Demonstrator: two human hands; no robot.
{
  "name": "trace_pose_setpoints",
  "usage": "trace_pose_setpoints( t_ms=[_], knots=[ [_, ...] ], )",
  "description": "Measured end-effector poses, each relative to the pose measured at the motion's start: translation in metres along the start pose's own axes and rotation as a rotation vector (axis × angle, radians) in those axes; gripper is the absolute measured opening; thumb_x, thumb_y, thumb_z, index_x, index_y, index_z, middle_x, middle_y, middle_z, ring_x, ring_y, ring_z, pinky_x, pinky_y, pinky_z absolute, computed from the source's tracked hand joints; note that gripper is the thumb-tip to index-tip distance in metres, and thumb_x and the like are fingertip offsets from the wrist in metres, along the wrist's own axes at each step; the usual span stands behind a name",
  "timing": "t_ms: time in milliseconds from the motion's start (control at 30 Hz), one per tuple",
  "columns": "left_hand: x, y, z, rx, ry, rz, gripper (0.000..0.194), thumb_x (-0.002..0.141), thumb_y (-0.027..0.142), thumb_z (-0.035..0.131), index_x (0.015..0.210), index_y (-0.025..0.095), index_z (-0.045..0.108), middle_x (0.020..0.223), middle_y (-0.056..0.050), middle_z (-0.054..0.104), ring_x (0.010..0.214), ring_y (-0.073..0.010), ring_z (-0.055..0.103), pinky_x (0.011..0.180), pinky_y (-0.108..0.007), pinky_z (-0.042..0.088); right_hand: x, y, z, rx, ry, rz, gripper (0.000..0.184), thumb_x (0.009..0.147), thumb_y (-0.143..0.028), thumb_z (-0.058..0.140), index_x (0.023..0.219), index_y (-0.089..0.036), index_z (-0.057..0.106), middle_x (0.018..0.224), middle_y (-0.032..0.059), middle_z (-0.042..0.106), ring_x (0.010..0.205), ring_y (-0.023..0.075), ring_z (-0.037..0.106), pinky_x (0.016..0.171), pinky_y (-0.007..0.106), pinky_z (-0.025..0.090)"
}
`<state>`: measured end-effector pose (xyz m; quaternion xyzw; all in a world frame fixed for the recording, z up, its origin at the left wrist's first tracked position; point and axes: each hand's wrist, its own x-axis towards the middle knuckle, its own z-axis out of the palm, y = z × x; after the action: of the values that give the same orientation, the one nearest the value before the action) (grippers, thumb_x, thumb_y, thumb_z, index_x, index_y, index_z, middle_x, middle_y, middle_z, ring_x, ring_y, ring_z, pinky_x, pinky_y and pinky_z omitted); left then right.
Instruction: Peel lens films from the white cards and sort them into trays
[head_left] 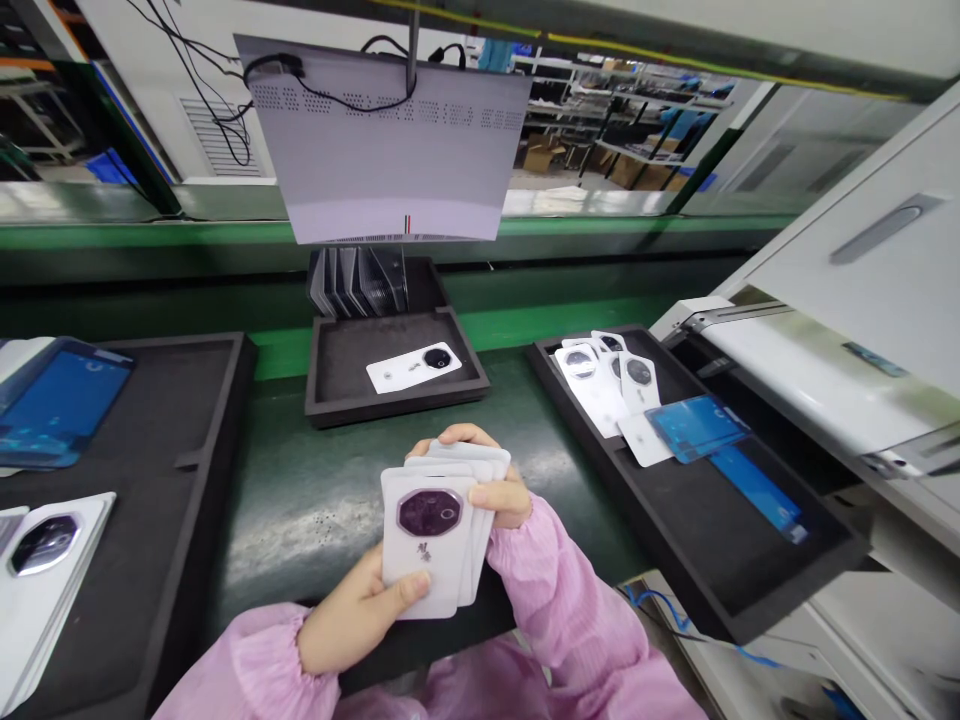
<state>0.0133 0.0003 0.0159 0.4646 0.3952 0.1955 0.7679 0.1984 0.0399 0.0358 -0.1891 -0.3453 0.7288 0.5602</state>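
Several white phone back covers [442, 580] are fanned out like cards between my two hands, over the dark green bench. The front cover shows a dark eight-sided camera window and small dark characters under it. My left hand [360, 615] grips the lower left of the stack, its thumb flat on the front cover. Around the upper right edge, my right hand [502, 492] is closed on the covers, thumb in front and fingers behind. Most of the fingers of my left hand are hidden behind the stack.
A black foam tray [397, 408] ahead holds one white cover, with a row of dark thin sheets behind it. Another tray [720, 590] at right carries white covers and blue-filmed pieces [697, 428]. The left tray [217, 420] holds more. A large grey panel [397, 170] hangs above.
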Motion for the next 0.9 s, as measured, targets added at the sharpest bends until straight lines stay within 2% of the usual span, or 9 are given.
trace_pose_setpoints(
  t_ms=[233, 333, 400, 500, 633, 767, 900],
  knots=[
    [0.000, 0.001, 0.001, 0.099, -0.061, 0.015, 0.041, 0.078, 0.042, 0.061, 0.112, 0.018, 0.061, 0.107, -0.008, 0.068, 0.102, -0.0266, 0.060, 0.091, -0.039, 0.046, -0.006, -0.005, -0.003, -0.043, 0.007, -0.048, 0.051, 0.047, -0.035, 0.078, 0.089, -0.023, 0.052, 0.097, 0.0071, 0.066, 0.089, 0.0276, 0.064, 0.083, 0.051, 0.045],
    [-0.001, -0.005, 0.000, 0.181, -0.047, 0.063, 0.042, 0.081, 0.042, 0.056, 0.116, 0.020, 0.060, 0.112, -0.008, 0.066, 0.106, -0.0274, 0.058, 0.094, -0.039, 0.044, -0.010, -0.010, -0.006, -0.116, -0.038, -0.067, 0.049, 0.053, -0.037, 0.077, 0.093, -0.023, 0.053, 0.102, 0.0075, 0.065, 0.092, 0.0276, 0.064, 0.083, 0.052, 0.046],
    [-0.001, -0.007, -0.001, 0.291, -0.021, 0.123, 0.038, 0.083, 0.039, 0.054, 0.116, 0.021, 0.061, 0.115, -0.007, 0.065, 0.110, -0.0281, 0.056, 0.097, -0.038, 0.041, -0.013, -0.013, -0.008, -0.197, -0.075, -0.143, 0.047, 0.059, -0.037, 0.075, 0.099, -0.024, 0.054, 0.111, 0.0080, 0.062, 0.097, 0.0280, 0.063, 0.084, 0.052, 0.047],
    [-0.001, -0.008, -0.003, 0.423, 0.038, 0.205, 0.034, 0.084, 0.034, 0.053, 0.115, 0.025, 0.063, 0.117, -0.006, 0.064, 0.113, -0.0283, 0.053, 0.101, -0.036, 0.037, -0.019, -0.019, -0.007, -0.413, -0.061, -0.386, 0.050, 0.065, -0.029, 0.074, 0.111, -0.031, 0.054, 0.125, 0.0056, 0.053, 0.103, 0.0278, 0.061, 0.086, 0.052, 0.048],
    [-0.002, -0.009, -0.004, 0.470, 0.113, 0.254, 0.032, 0.085, 0.032, 0.052, 0.114, 0.028, 0.064, 0.114, -0.005, 0.066, 0.111, -0.0284, 0.055, 0.098, -0.036, 0.039, -0.027, -0.034, 0.001, -0.916, 0.075, -0.658, 0.053, 0.068, -0.014, 0.073, 0.114, -0.038, 0.057, 0.131, 0.0028, 0.046, 0.111, 0.0269, 0.054, 0.094, 0.050, 0.045],
    [-0.003, -0.012, -0.005, 0.515, 0.193, 0.277, 0.027, 0.084, 0.032, 0.054, 0.107, 0.027, 0.068, 0.107, -0.005, 0.069, 0.107, -0.0290, 0.057, 0.097, -0.038, 0.040, -0.034, -0.048, 0.013, -1.323, 0.067, -0.718, 0.048, 0.071, -0.009, 0.068, 0.112, -0.033, 0.061, 0.127, 0.0064, 0.049, 0.116, 0.0282, 0.048, 0.095, 0.049, 0.044],
    [-0.001, -0.014, -0.008, 0.562, 0.224, 0.315, 0.030, 0.084, 0.031, 0.053, 0.110, 0.026, 0.066, 0.115, -0.007, 0.066, 0.109, -0.0288, 0.057, 0.100, -0.040, 0.038, -0.033, -0.061, 0.027, -1.484, -0.035, -0.689, 0.040, 0.076, -0.014, 0.064, 0.114, -0.027, 0.059, 0.125, 0.0104, 0.051, 0.120, 0.0285, 0.044, 0.096, 0.051, 0.042]
  ],
)
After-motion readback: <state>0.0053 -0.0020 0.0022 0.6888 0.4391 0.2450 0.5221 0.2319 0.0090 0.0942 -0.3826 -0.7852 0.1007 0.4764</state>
